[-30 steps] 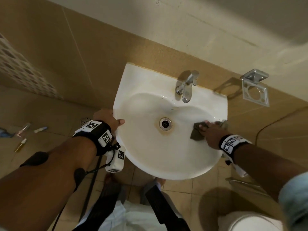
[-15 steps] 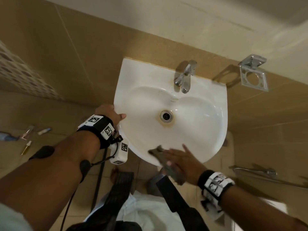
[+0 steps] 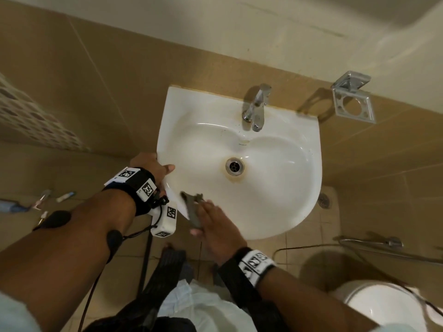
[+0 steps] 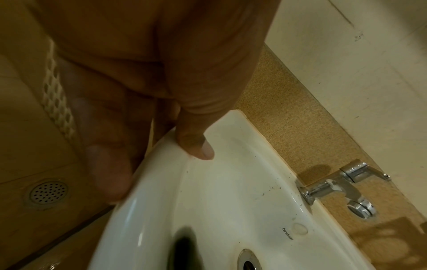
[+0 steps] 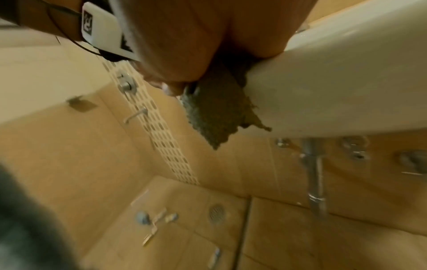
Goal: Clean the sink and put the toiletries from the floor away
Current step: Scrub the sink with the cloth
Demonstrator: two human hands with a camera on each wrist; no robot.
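- Sink [image 3: 275, 188] hangs on the wall, white; its wiping is the step in hand.
- Right hand [image 3: 215, 226] presses a grey cloth [image 3: 194, 209] onto the near-left rim, fingers fairly straight over it; the cloth droops over the outer edge.
- Left hand [image 3: 149, 165] grips the left rim, thumb on top, fingers curled beneath, steadying.
- Next, I judge, the cloth must work the bowl: a brownish ring sits around the drain [image 3: 235, 166], and dark specks dot the ledge near the tap [image 3: 255, 106].
- Toiletries [image 3: 43, 200] lie scattered on the floor [image 3: 72, 171] to the left, untouched; they come later.
- Tap juts over the back of the bowl and would hinder wiping there.
- Metal holder [image 3: 353, 101] hangs on the wall to the right; a toilet [image 3: 383, 307] stands at lower right.
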